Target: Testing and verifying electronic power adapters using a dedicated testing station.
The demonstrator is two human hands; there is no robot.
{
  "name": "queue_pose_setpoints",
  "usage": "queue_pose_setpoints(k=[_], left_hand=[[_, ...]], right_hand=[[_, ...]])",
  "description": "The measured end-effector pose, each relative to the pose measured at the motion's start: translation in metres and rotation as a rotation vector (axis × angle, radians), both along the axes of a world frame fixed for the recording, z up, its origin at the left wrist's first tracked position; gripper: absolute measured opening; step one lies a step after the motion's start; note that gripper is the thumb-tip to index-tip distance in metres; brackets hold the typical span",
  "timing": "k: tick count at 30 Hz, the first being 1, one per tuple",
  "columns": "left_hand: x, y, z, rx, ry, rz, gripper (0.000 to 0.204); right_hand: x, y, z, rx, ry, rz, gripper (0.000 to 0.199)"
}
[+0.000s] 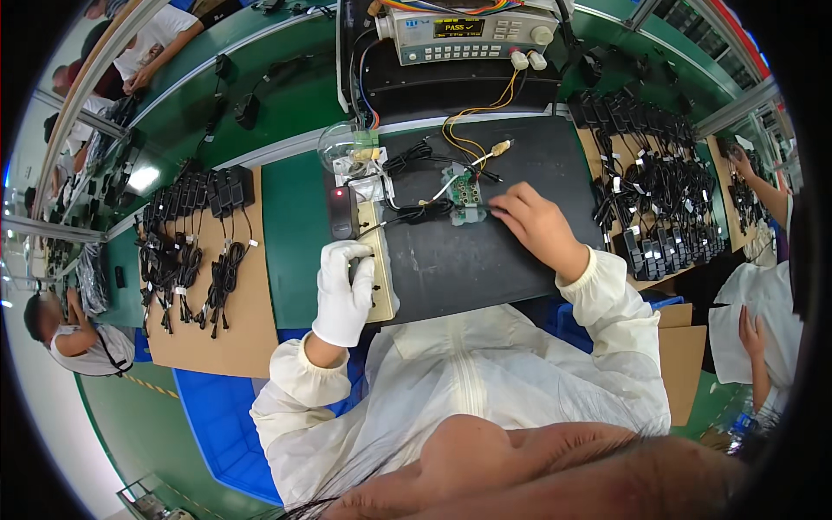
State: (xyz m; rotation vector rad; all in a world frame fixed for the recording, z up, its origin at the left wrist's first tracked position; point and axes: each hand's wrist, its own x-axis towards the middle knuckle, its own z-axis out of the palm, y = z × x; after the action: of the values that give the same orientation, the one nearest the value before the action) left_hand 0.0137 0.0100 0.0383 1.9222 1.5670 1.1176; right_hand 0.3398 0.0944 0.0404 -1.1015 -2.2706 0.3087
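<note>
Black bench mat (485,260) on a green workbench (295,225), test instrument (468,35) at 12 o'clock. Gloved left hand (345,290) rests open-palmed on a beige power strip (378,264). Bare right hand (537,221), fingers loosely curled, touches a small circuit board (465,196); bundled black adapters (195,243) on cardboard at 9 o'clock.

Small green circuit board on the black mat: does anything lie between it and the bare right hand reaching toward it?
Nothing visible does. The right hand has its fingertips right at the edge of the small green circuit board on the black mat. The black cable and yellow wires join the board from the far and left sides, away from the hand.
</note>
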Motion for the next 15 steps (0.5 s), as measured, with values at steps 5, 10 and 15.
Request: queue_pose_setpoints(k=[5, 10, 15], left_hand=[[0.001, 0.002, -0.021, 0.149, -0.041, 0.137, 0.032], [-0.005, 0.011, -0.025, -0.151, -0.756, 0.293, 0.049], [-0.025, 0.061, -0.017, -0.248, -0.596, -0.029, 0.065]], right_hand=[[-0.015, 0.031, -0.011, -0.029, 0.128, -0.096, 0.023], [-0.028, 0.038, -0.029, -0.063, 0.262, -0.035, 0.022], [-0.028, 0.048, -0.028, 0.115, 0.466, 0.002, 0.019]])
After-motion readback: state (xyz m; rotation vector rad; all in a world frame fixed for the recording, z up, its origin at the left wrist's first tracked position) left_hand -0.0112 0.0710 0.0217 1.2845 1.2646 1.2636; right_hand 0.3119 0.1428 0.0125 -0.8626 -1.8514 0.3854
